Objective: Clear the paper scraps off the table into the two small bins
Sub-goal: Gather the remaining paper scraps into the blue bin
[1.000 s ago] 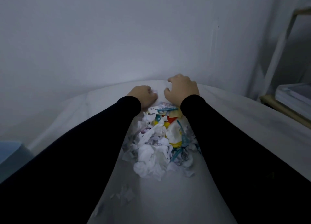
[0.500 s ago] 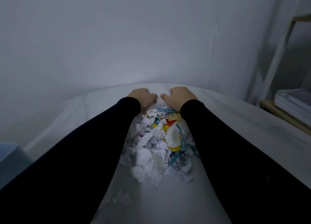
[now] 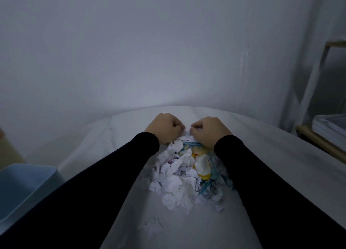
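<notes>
Raking paper scraps (image 3: 189, 175) nearer w/ left hand (image 3: 164, 127), right hand (image 3: 209, 130), blue bin (image 3: 28, 185) now visible

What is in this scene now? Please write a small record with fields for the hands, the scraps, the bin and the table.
left hand: left hand, fingers curled, at far end of pile
right hand: right hand, fingers curled, at far end of pile
scraps: heap of white and coloured paper scraps between the forearms
bin: light blue plastic bin, at left beside table
table: white table
grip: whether the hands hold scraps cannot be told
</notes>
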Demonstrator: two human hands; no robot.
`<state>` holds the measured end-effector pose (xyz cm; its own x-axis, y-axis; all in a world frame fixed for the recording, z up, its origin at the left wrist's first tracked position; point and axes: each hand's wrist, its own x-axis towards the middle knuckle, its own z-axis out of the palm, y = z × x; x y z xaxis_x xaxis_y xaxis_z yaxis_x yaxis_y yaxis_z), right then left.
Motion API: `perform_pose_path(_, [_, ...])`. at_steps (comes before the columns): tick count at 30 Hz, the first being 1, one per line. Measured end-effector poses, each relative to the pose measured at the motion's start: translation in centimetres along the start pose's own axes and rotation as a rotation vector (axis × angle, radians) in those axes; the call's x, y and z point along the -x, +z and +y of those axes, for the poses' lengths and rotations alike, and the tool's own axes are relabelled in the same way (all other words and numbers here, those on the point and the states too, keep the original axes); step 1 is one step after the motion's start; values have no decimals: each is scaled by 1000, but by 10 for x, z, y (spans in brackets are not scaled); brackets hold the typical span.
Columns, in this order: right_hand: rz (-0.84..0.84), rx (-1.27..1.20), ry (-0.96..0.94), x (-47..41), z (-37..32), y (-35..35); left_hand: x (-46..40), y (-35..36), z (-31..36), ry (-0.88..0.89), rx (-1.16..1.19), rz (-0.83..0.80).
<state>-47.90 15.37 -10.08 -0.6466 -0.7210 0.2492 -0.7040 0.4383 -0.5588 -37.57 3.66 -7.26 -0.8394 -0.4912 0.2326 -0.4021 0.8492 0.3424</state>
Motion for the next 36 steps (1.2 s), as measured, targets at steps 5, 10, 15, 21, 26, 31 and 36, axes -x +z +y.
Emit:
perform_pose_path(5, [99, -16, -94, 13, -10, -2, -19, 8, -16, -175, -20, 52])
perform_pose_path(10, [165, -3, -65, 6, -8, 4, -56, 22, -21, -294, -179, -90])
perform_pose_path(15, [148, 79, -28, 5, -7, 10, -54, 25, -12, -237, -172, -89])
perform_pose_path(21, [29, 150, -30, 13, -16, 1, -3, -1, 16, -149, -22, -179])
perform_pose_path(26, [-83, 130, 40, 25, -20, -12, 54, -13, 22, -58, -94, -150])
perform_pose_path(31, [-151, 4, 72, 55, -28, -21, 104, -11, 27, -72, 152, 22])
perform_pose_path(36, [-169, -49, -5, 92, -45, -26, 142, -15, 24, -54, 273, 87])
